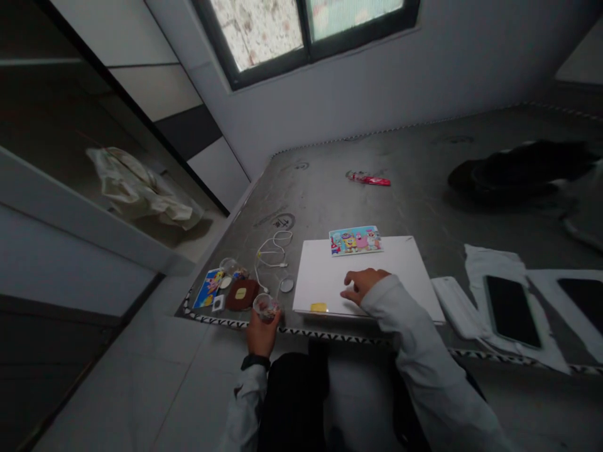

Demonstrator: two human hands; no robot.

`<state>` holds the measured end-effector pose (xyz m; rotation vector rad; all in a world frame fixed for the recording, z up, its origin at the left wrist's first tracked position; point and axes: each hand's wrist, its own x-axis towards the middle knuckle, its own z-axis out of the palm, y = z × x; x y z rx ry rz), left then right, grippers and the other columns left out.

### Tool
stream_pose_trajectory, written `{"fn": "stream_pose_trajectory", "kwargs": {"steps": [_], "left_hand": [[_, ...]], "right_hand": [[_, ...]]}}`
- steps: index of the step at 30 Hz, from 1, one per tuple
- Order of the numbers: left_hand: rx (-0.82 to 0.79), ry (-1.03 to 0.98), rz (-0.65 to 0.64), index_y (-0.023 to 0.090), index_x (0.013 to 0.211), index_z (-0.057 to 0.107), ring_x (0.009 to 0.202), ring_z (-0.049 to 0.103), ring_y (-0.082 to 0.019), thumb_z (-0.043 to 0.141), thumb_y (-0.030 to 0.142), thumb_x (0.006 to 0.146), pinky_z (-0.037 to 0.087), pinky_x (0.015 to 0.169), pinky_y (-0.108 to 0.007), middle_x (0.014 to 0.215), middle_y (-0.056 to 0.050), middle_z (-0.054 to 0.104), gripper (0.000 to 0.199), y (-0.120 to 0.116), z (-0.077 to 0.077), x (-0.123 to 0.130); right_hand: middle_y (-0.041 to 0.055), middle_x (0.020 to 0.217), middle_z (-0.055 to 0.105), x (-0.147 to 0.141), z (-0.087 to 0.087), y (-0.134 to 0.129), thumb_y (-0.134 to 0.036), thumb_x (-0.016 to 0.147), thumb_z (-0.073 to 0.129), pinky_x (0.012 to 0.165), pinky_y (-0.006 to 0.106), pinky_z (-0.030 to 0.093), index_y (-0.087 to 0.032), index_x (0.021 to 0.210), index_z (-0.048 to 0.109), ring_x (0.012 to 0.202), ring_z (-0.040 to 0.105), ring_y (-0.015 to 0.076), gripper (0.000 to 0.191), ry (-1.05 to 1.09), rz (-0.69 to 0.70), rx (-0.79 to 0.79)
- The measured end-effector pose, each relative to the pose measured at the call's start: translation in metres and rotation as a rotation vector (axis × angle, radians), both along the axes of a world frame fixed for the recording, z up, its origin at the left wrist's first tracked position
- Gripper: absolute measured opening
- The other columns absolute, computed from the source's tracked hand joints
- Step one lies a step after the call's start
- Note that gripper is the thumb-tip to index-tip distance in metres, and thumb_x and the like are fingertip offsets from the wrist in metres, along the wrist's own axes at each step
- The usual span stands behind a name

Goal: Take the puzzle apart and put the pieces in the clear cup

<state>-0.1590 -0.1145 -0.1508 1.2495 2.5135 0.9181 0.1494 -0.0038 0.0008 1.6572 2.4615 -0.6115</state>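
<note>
My left hand is closed around a small clear round container with tiny colourful bits in it, at the table's front edge. My right hand hovers over or rests on a flat white box; I cannot tell whether it touches. Its thumb and forefinger are bent but apart, with nothing visible between them. A cartoon card lies across the box's far edge. Near the front edge of the box is a small gold-yellow piece. Beside my left hand sits a brown case.
Left on the table are a white cable, a round silvery disc, a blue cartoon card and another clear container. A red packet lies farther back. Rightward are a white power bank and a phone.
</note>
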Motion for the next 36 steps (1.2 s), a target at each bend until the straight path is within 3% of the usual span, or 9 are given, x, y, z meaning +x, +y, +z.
{"fn": "stream_pose_trajectory", "kwargs": {"steps": [6,10,13,16,19,23,26,30,36], "left_hand": [[0.026,-0.048,-0.007,0.02,0.127,0.056,0.102,0.071,-0.026,0.073,0.047,0.08,0.053,0.092,-0.039,0.115,-0.012,0.072,0.057,0.003,-0.006,-0.001],[0.026,-0.071,-0.016,0.019,0.126,0.057,0.101,0.071,-0.028,0.073,0.047,0.08,0.053,0.092,-0.04,0.11,-0.012,0.073,0.056,0.008,-0.009,-0.002],[0.042,-0.084,-0.034,0.019,0.124,0.057,0.1,0.071,-0.026,0.075,0.043,0.079,0.053,0.091,-0.039,0.11,-0.011,0.073,0.054,0.009,-0.012,-0.004],[0.075,-0.076,-0.043,0.018,0.128,0.055,0.099,0.07,-0.025,0.078,0.04,0.075,0.054,0.091,-0.038,0.121,-0.013,0.068,0.062,0.004,-0.014,-0.005],[0.108,-0.048,-0.005,0.015,0.133,0.05,0.098,0.068,-0.025,0.077,0.042,0.074,0.055,0.088,-0.04,0.129,-0.016,0.06,0.07,-0.009,-0.012,-0.004],[0.13,-0.011,0.045,0.017,0.133,0.05,0.09,0.064,-0.022,0.058,0.042,0.089,0.055,0.086,-0.04,0.12,-0.013,0.059,0.052,-0.039,0.002,0.01],[0.085,-0.022,-0.086,0.019,0.12,0.058,0.076,0.061,-0.018,0.052,0.038,0.092,0.055,0.079,-0.037,0.113,-0.009,0.059,0.035,-0.066,0.018,0.035],[-0.052,-0.016,-0.295,0.025,0.115,0.062,0.083,0.065,-0.017,0.048,0.028,0.095,0.054,0.079,-0.032,0.116,-0.005,0.06,0.025,-0.091,0.035,0.074],[-0.207,0.087,-0.469,0.028,0.108,0.066,0.086,0.068,-0.015,0.047,0.02,0.095,0.053,0.078,-0.028,0.119,-0.003,0.06,0.025,-0.088,0.04,0.094]], "right_hand": [[0.0057,0.111,0.072,0.03,-0.01,0.021,-0.046,0.092,0.055,0.086,0.039,0.044,-0.025,0.107,0.066,0.101,0.064,0.0231,0.028,0.073,-0.205,0.217],[0.0132,0.123,0.066,0.056,-0.022,0.038,-0.048,0.093,0.05,0.091,0.043,0.042,-0.022,0.12,0.064,0.112,0.058,0.0297,0.04,0.105,-0.395,0.376],[0.0151,0.125,0.065,0.068,-0.035,0.051,-0.052,0.096,0.043,0.093,0.041,0.043,-0.017,0.126,0.061,0.112,0.058,0.0289,0.05,0.148,-0.457,0.416],[0.0208,0.132,0.061,0.072,-0.049,0.062,-0.057,0.094,0.043,0.097,0.048,0.039,-0.012,0.14,0.052,0.116,0.054,0.0351,0.065,0.166,-0.498,0.43],[0.0218,0.141,0.055,0.067,-0.062,0.067,-0.061,0.095,0.036,0.099,0.057,0.033,-0.02,0.149,0.043,0.125,0.046,0.0395,0.069,0.172,-0.531,0.437],[0.0201,0.148,0.048,0.055,-0.076,0.074,-0.065,0.095,0.031,0.105,0.06,0.025,-0.03,0.15,0.044,0.136,0.037,0.0373,0.067,0.134,-0.532,0.394],[0.0183,0.155,0.04,0.046,-0.083,0.079,-0.065,0.095,0.03,0.107,0.061,0.021,-0.033,0.151,0.042,0.142,0.029,0.0355,0.066,0.105,-0.515,0.346],[0.0139,0.158,0.038,0.042,-0.088,0.086,-0.059,0.093,0.041,0.107,0.062,0.02,-0.036,0.151,0.042,0.143,0.025,0.0358,0.062,0.143,-0.493,0.326],[0.0106,0.131,0.059,0.045,-0.078,0.089,-0.041,0.084,0.061,0.103,0.05,0.03,-0.03,0.148,0.046,0.126,0.043,0.0324,0.066,0.22,-0.473,0.332]]}}
